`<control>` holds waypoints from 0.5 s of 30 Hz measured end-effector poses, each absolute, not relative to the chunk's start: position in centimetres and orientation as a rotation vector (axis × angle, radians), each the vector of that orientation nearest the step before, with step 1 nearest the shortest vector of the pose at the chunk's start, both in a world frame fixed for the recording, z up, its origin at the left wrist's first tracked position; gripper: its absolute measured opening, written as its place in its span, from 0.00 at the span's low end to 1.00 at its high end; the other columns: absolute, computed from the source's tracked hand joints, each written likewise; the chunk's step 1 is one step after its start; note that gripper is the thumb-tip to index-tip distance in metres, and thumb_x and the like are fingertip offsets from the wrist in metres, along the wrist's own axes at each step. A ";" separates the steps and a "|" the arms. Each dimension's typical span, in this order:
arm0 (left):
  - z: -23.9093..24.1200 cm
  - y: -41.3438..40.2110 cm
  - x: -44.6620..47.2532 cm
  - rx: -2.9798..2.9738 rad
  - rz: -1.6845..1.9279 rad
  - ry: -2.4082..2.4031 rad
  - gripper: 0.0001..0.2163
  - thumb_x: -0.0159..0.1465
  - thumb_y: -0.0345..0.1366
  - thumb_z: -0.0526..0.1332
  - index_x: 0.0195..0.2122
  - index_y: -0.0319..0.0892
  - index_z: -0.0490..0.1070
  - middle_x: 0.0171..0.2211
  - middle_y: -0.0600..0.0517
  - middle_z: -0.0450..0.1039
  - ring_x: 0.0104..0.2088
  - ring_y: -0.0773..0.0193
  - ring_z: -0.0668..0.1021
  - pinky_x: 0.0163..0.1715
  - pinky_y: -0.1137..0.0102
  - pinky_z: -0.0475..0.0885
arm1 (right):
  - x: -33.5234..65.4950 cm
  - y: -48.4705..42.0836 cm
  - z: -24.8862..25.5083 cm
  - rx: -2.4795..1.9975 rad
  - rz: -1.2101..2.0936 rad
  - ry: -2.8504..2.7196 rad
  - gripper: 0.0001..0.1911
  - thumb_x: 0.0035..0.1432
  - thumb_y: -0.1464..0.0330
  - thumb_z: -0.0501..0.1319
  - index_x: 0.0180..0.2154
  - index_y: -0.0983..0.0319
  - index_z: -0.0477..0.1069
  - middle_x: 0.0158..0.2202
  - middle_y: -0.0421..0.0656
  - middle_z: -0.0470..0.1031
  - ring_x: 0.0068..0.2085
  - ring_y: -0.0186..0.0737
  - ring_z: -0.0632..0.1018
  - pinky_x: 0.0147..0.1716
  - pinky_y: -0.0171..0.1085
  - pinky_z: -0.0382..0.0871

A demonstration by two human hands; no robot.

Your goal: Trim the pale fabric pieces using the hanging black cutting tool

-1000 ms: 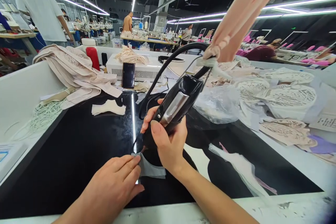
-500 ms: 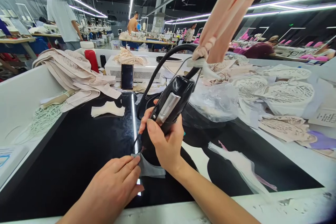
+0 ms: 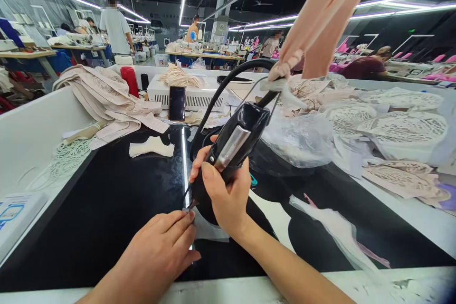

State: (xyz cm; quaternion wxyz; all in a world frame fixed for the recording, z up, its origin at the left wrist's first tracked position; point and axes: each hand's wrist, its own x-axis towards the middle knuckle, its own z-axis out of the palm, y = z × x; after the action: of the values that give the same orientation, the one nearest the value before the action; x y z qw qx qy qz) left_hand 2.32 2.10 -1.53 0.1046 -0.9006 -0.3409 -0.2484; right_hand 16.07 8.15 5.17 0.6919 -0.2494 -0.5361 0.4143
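Note:
My right hand is wrapped round a black corded hand tool with a silver plate on its side. The tool tilts down toward the left, and its lower tip meets the board close to my left fingertips. My left hand lies flat, fingers stretched and close together, pressing the edge of a small sheer grey-white fabric piece. Part of that fabric is hidden beneath the fingers and behind the tool. A knotted pink fabric strap hangs from above to the tool's cord end.
The glossy black board covers the worktop. Cream pieces lie at back left, sheer strips at right. Around it are a phone, a plastic bag, lace cups and a fabric pile. People work farther back.
The whole view has shifted slightly, so things appear a little farther right. Both hands and the tool keep nearly the same pose on the fabric. A person at back left has walked away.

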 end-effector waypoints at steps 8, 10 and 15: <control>-1.8 2.1 2.4 -2.619 -0.756 -1.031 0.26 0.78 0.43 0.39 0.43 0.40 0.76 0.46 0.53 0.82 0.47 0.64 0.81 0.42 0.66 0.74 | 15.4 8.4 5.1 -0.468 0.970 -1.205 0.13 0.56 0.70 0.64 0.40 0.55 0.62 0.29 0.32 0.70 0.24 0.29 0.70 0.24 0.33 0.69; -1.8 2.0 2.4 -2.622 -0.772 -1.036 0.26 0.78 0.43 0.39 0.43 0.40 0.76 0.47 0.53 0.82 0.47 0.64 0.81 0.43 0.67 0.74 | 15.3 8.4 5.1 -0.508 0.973 -1.199 0.13 0.56 0.70 0.64 0.40 0.56 0.62 0.28 0.32 0.70 0.24 0.30 0.70 0.23 0.33 0.69; -1.5 2.0 2.4 -2.642 -0.753 -1.029 0.26 0.78 0.42 0.39 0.44 0.40 0.76 0.47 0.52 0.82 0.48 0.63 0.81 0.43 0.65 0.74 | 15.3 8.3 5.2 -0.585 0.985 -1.152 0.12 0.56 0.68 0.65 0.38 0.56 0.61 0.26 0.31 0.68 0.23 0.30 0.69 0.21 0.32 0.68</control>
State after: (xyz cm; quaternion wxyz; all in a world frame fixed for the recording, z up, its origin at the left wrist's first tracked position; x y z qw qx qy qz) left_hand 2.44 1.97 -1.45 0.1038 -0.8957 -0.3489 -0.2553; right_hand 15.29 8.32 5.21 0.6879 -0.2616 -0.5146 0.4399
